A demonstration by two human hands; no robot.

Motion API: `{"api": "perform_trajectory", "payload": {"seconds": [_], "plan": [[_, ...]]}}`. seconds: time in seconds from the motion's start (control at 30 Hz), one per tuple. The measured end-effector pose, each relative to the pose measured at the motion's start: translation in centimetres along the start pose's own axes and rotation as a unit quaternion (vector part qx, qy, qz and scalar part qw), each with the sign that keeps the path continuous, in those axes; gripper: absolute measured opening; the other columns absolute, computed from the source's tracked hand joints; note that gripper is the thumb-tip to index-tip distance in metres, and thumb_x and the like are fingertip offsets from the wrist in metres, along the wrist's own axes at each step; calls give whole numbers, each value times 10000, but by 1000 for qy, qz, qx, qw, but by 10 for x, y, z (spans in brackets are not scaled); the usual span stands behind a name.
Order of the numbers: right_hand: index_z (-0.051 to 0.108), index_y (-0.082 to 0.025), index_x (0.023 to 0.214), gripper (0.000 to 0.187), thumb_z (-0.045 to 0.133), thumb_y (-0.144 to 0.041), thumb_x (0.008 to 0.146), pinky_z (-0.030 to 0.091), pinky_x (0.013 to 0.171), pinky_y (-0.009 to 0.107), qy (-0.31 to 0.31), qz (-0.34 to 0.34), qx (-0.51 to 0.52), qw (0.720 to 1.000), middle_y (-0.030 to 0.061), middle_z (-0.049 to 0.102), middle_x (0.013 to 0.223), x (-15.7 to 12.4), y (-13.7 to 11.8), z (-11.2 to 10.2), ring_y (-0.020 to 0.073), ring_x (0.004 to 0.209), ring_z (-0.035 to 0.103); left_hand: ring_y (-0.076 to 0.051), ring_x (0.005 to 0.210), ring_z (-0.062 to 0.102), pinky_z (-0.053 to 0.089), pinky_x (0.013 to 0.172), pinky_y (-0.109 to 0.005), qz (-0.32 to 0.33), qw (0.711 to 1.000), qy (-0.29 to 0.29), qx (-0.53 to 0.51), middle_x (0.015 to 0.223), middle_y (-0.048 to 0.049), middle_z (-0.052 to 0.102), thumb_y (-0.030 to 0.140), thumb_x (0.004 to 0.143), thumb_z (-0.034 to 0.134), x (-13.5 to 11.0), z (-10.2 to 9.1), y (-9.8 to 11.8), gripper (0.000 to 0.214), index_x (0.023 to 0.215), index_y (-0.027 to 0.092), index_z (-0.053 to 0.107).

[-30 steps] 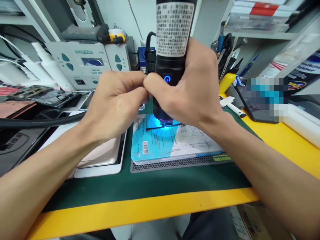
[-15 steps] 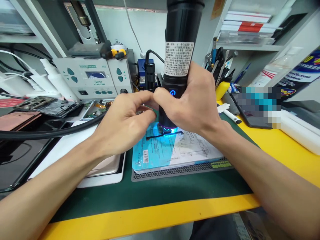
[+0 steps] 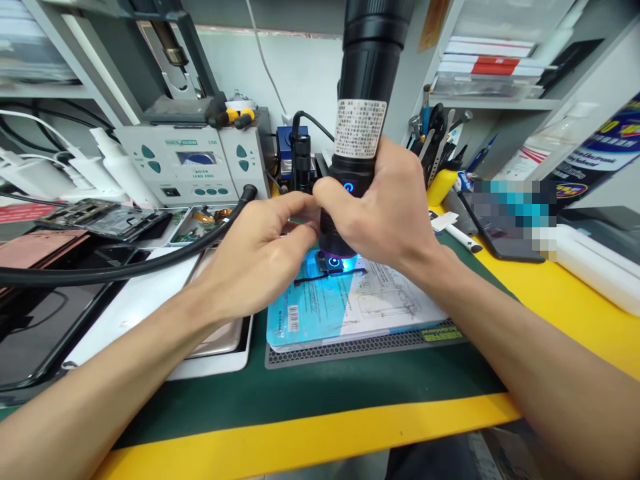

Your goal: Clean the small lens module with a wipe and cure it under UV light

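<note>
Friend: What does the head view show?

Me: My right hand (image 3: 385, 207) is curled around a big black torch (image 3: 374, 73), thumb across its front. The torch stands almost upright, pointing down, and shines blue on a small dark part (image 3: 326, 262). That part lies on a blue and white pack (image 3: 315, 317). A thin black strip (image 3: 327, 276) is just on its near side.

Friend: And your left hand?

Me: My left hand (image 3: 273, 250) is just left of the torch. Its thumb and first finger are bent close, almost pinching. I can't tell if they have hold of anything.

Friend: Which step is this?

Me: Shining the light on the part, I think. The torch is on.

Friend: What does the next move call for?

Me: A steady right hand, I'd say, so the light doesn't slip off. Soft left fingers too, because that strip looks easy to knock.

Friend: What's around?

Me: A white tablet (image 3: 225, 363) on the left, and a grey machine (image 3: 190, 167) at the far left.
</note>
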State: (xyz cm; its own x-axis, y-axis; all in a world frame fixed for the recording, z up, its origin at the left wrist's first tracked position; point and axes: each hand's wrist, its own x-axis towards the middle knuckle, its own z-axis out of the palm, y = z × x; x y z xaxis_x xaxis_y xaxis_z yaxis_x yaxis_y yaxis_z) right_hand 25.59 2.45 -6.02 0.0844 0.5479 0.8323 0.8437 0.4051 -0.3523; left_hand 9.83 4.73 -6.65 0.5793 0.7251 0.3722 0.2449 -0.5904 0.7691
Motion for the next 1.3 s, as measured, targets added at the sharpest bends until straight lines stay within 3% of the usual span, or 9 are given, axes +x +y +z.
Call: {"api": "perform_trajectory", "payload": {"seconds": [0.13,0.33,0.5,0.73,0.9,1.07,1.13,1.2,1.3], "plan": [[375,-241,738,249,622,-262,765,467,623,311,3,-14,1,1000,-22,530,685,-3,-2,0,176,664,571,-127,746,585,434,672,-230,15,1000,-7,-11,776,67,648,67,824,482,-2,-2,1,250,894,203,680],[401,-241,807,221,605,-320,787,481,626,332,33,-39,-35,998,-6,551,717,-7,-7,5,199,698,604,-53,705,532,396,632,-143,69,997,30,29,705,104,566,23,846,485,-2,-5,1,211,752,182,588],[408,-238,838,225,609,-325,787,461,592,326,45,-57,-55,996,9,588,742,-8,-3,6,210,693,621,-40,732,533,393,661,-111,78,996,33,36,730,108,560,28,866,489,-2,-4,2,204,784,182,594],[432,-236,802,211,622,-310,746,454,565,323,37,-64,-37,997,-1,619,708,-7,-5,-5,190,620,598,-65,716,515,400,659,-142,89,995,15,47,714,89,543,3,831,490,-4,-1,8,197,805,170,592],[424,-241,776,196,615,-268,745,479,573,323,40,-62,-10,997,-17,618,719,-8,-12,-2,175,629,591,-66,689,505,392,631,-150,89,994,37,59,679,79,495,74,856,514,-5,-5,5,152,759,173,576],[431,-240,790,215,636,-289,751,476,564,342,62,-40,-38,997,-21,590,702,-1,-6,4,184,619,580,-146,894,625,454,784,-236,26,995,60,81,879,59,673,217,873,562,-2,-13,0,146,971,233,670],[426,-241,769,228,646,-294,744,476,574,363,78,-15,-67,995,-19,559,668,5,3,-1,191,600,568,-210,976,637,467,864,-323,-17,995,33,98,1018,32,703,303,847,610,-1,-15,-1,216,1050,255,668],[414,-246,741,250,657,-300,729,469,575,383,99,17,-96,990,-20,530,637,13,13,-10,194,572,544,-272,995,632,478,848,-404,-54,989,-16,133,1101,-7,678,419,828,629,-2,-16,-2,292,1077,269,652],[409,-253,696,269,673,-301,700,432,556,384,127,55,-126,982,-14,531,614,24,28,-27,193,545,501,-300,993,599,471,833,-465,-56,976,-83,194,1178,-57,600,512,823,610,-4,-16,-5,366,1094,267,619]]}}
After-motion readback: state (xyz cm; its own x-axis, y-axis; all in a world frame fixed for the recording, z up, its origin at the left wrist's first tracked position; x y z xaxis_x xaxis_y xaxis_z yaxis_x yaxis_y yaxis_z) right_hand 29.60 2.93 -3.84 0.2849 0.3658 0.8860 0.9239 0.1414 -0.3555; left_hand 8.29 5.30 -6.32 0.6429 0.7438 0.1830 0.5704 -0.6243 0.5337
